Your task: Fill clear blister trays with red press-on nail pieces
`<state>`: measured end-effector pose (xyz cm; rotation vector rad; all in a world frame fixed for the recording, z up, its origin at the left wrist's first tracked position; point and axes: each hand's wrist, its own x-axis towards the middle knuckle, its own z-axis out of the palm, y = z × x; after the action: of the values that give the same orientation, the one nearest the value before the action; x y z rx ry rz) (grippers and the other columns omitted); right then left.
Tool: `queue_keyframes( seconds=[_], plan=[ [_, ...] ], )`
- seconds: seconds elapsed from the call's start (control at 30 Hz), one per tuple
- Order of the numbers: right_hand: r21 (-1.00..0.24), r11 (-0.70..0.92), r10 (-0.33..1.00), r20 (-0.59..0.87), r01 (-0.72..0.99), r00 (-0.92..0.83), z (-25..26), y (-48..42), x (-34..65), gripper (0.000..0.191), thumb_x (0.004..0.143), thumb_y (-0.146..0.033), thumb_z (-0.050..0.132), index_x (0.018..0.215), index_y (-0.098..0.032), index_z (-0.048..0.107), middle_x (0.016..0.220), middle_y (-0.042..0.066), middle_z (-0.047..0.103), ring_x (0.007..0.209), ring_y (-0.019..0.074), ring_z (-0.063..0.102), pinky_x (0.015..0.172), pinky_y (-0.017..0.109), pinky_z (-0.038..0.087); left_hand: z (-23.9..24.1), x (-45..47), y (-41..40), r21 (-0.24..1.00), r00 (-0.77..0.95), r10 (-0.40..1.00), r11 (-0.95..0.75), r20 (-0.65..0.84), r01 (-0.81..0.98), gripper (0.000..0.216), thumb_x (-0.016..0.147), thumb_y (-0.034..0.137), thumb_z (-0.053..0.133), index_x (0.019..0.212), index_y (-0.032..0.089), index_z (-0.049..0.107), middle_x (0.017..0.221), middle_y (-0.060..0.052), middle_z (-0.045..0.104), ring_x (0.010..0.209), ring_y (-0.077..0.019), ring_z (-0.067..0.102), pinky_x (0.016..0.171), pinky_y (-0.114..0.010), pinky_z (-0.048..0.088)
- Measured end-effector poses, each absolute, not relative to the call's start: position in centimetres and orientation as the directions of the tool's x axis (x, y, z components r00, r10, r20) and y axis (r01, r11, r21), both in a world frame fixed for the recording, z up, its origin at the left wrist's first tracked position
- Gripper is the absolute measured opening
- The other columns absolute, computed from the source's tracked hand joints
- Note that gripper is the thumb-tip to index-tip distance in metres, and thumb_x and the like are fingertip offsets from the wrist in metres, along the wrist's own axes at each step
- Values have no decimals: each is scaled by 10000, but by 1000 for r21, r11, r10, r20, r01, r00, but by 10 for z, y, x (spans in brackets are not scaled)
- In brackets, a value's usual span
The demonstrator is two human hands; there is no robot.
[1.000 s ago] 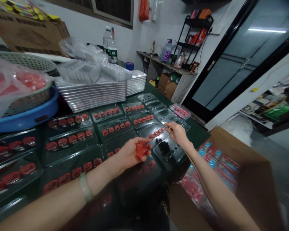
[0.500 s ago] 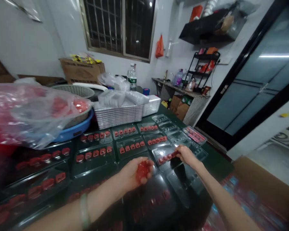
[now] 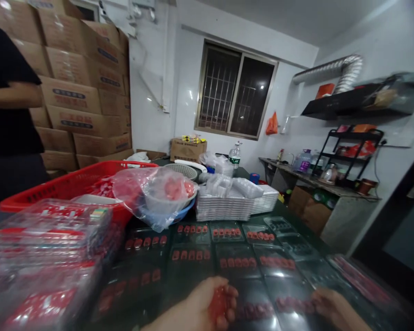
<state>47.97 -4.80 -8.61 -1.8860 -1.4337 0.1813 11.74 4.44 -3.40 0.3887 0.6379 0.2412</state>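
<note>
My left hand (image 3: 218, 301) is cupped, palm up, fingers curled round several small glossy red pieces (image 3: 218, 304). It hovers over the clear plastic trays in the lower middle. My right hand (image 3: 334, 305), blurred by motion, has its fingers drawn together at the right end of a row of red pieces (image 3: 291, 304) in a clear tray. Whatever lies between its fingertips is too smeared to make out. Beyond the hands, more clear trays (image 3: 236, 263) lie in rows, many with a line of red pieces. Trays at the right (image 3: 279, 226) show bare moulded slots.
Stacked clear trays (image 3: 224, 209) stand at the back. Left of them are a blue basin (image 3: 184, 212), plastic-wrapped red pieces (image 3: 174, 188) and a red basket (image 3: 31, 195). Filled clear packs (image 3: 51, 234) crowd the left. A person in black (image 3: 10, 101) stands near cardboard boxes (image 3: 79, 96).
The view has swung left and up, bringing the basket, packs, boxes and person into sight. Both hands sit lower in the picture. My left hand still holds red pieces; my right remains at the same row.
</note>
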Motion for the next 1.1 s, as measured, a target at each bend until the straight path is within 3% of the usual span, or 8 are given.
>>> queue_keyframes(
  seconds=[0.13, 0.3, 0.53, 0.73, 0.8, 0.9, 1.0, 1.1],
  plan=[
    [-801, -107, 953, 85, 589, 289, -92, -51, 487, 172, 553, -389, 554, 456, -249, 527, 447, -4, 498, 444, 187, 498, 425, 288, 387, -39, 99, 47, 435, 748, 404, 884, -527, -171, 250, 664, 326, 526, 713, 82, 552, 551, -43, 496, 410, -100, 464, 303, -124, 194],
    [-826, -175, 918, 60, 536, 393, -103, -49, 492, 234, 599, -453, 523, 471, -258, 519, 441, -8, 488, 410, 187, 484, 377, 285, 358, -42, 82, 49, 411, 748, 398, 893, -531, -184, 240, 660, 329, 540, 730, 100, 542, 557, -36, 509, 415, -91, 459, 311, -115, 192],
    [-720, -210, 559, 467, 662, 685, -28, -44, 438, 242, 571, -435, 565, 716, -248, 617, 768, 56, 645, 742, 291, 602, 710, 420, 460, -54, 75, 54, 364, 722, 426, 896, -545, -255, 270, 666, 370, 541, 679, 100, 545, 538, -48, 520, 432, -113, 485, 343, -144, 247],
    [-355, 212, 183, 930, 910, 320, 137, 59, 273, 290, 770, -202, 460, 1049, -170, 532, 1105, 105, 517, 1010, 206, 496, 893, 337, 365, -79, 85, 64, 481, 668, 550, 819, -501, -313, 356, 745, 342, 390, 506, 115, 524, 470, -100, 512, 449, -160, 504, 451, -219, 344],
    [-217, 325, 385, 919, 920, 81, 182, 125, 228, 303, 794, -132, 371, 1061, -81, 502, 1064, 143, 528, 974, 178, 509, 879, 315, 357, -75, 86, 66, 471, 702, 544, 819, -459, -328, 354, 745, 333, 377, 503, 121, 525, 481, -107, 519, 461, -162, 511, 472, -228, 352],
    [-163, 396, 544, 834, 904, -88, 219, 211, 193, 430, 713, -159, 499, 1110, -1, 446, 884, 87, 594, 725, 103, 574, 684, 198, 418, -54, 80, 70, 395, 718, 517, 848, -465, -354, 287, 720, 345, 417, 595, 123, 548, 529, -80, 533, 486, -165, 526, 470, -239, 353],
    [-172, 398, 590, 800, 901, -108, 214, 235, 196, 567, 660, -169, 574, 1180, -29, 394, 893, 93, 607, 667, 100, 573, 641, 183, 420, -28, 73, 77, 355, 709, 516, 854, -480, -382, 242, 685, 374, 494, 736, 145, 552, 654, -67, 578, 566, -177, 565, 425, -206, 310],
    [-243, 421, 628, 773, 874, -88, 173, 194, 223, 443, 709, -166, 527, 1142, -105, 457, 910, 76, 616, 619, 109, 564, 610, 214, 441, -8, 70, 80, 398, 689, 563, 822, -456, -408, 286, 696, 389, 508, 813, 131, 543, 738, -90, 593, 626, -191, 584, 422, -196, 321]
  ],
)
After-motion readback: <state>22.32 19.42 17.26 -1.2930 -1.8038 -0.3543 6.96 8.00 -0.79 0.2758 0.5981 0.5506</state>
